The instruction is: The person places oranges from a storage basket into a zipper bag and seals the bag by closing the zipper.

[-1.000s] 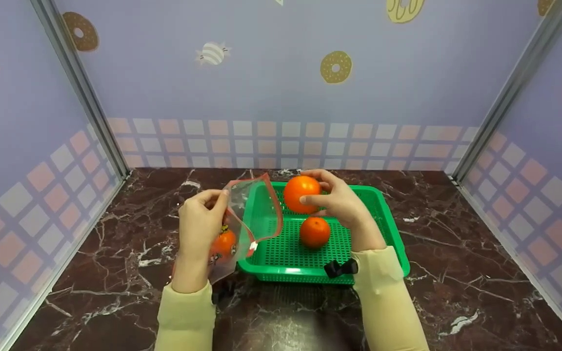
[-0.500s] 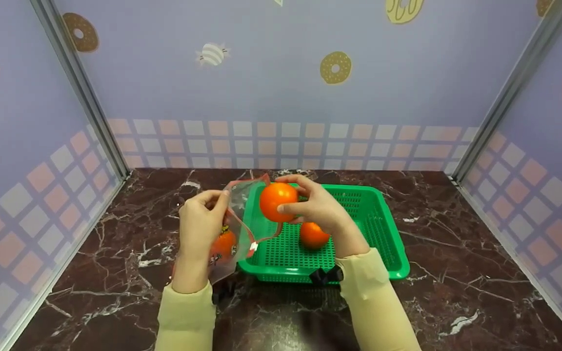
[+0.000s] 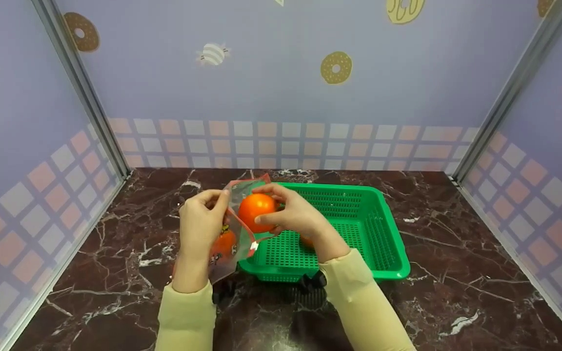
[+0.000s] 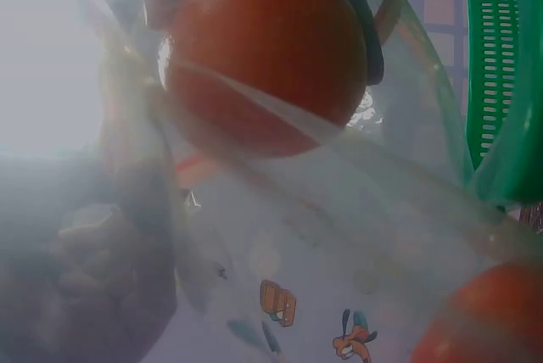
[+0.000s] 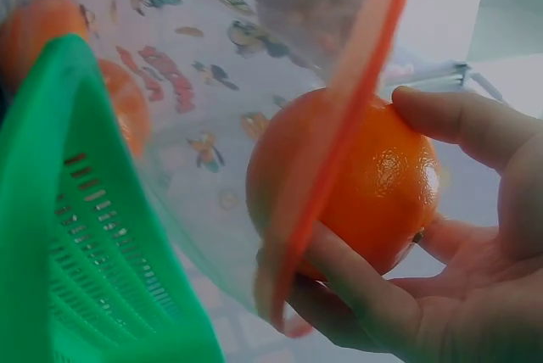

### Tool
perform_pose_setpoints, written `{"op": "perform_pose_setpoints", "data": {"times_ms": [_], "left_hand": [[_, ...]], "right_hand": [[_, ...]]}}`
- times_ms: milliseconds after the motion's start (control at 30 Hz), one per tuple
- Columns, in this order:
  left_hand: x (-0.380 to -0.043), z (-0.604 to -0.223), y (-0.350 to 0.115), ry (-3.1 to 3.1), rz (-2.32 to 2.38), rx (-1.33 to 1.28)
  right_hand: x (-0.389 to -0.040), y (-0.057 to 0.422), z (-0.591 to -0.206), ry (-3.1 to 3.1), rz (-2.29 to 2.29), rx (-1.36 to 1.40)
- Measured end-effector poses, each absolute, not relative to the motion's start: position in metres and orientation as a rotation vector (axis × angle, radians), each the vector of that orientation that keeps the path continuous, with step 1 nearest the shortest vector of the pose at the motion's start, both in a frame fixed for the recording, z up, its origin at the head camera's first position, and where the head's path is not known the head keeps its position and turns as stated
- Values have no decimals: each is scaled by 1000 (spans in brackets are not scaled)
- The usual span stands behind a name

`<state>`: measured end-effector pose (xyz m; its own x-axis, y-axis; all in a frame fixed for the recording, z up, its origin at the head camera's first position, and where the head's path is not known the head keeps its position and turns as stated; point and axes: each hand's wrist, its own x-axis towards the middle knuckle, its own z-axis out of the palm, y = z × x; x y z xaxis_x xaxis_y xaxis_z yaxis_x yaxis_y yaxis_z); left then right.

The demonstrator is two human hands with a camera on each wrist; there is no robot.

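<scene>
My left hand (image 3: 200, 224) pinches the rim of a clear zip bag (image 3: 243, 249) with red edging, a white slider and printed cartoon figures. My right hand (image 3: 293, 212) grips an orange (image 3: 256, 212), fingers and thumb round its sides. That orange is at the bag's mouth; in the right wrist view the red rim (image 5: 339, 125) crosses in front of it, its far part seen through the plastic. Lower in the bag, an orange (image 3: 225, 242) shows through; the right wrist view shows two oranges (image 5: 127, 107) there. One more orange (image 3: 306, 242) sits in the green basket, mostly hidden by my right wrist.
The green slotted plastic basket (image 3: 393, 234) stands just right of the bag, its left side overlapped by it. Both are on a dark red marbled table (image 3: 456, 273). Patterned panels (image 3: 281, 97) enclose the back and both sides.
My right hand has carried its orange leftward and slightly down, from above the basket into the bag's mouth. My left hand and the bag have stayed in place.
</scene>
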<state>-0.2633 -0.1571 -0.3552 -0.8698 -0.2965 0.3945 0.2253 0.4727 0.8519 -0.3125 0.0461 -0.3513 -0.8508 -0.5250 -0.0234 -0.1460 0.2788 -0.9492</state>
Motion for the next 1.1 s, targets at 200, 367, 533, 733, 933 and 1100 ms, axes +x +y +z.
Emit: {"op": "perform_pose_setpoints", "data": {"times_ms": [200, 367, 533, 733, 933, 1100], "left_hand": [[-264, -355, -157, -2223, -1391, 65], [-264, -355, -157, -2219, -1385, 73], [-263, -355, -157, -2219, -1388, 74], [-263, -354, -158, -2213, -1418, 71], [-263, -354, -158, -2194, -1441, 63], [-263, -354, -159, -2192, -1453, 68]], "right_hand": [[-312, 35, -355, 2155, -1590, -591], [-311, 28, -357, 2130, -1584, -551], [-310, 23, -358, 2138, -1582, -511], [-309, 22, -358, 2177, -1589, -533], [-308, 24, -357, 2182, -1611, -549], [-306, 27, -357, 2209, -1612, -548]]}}
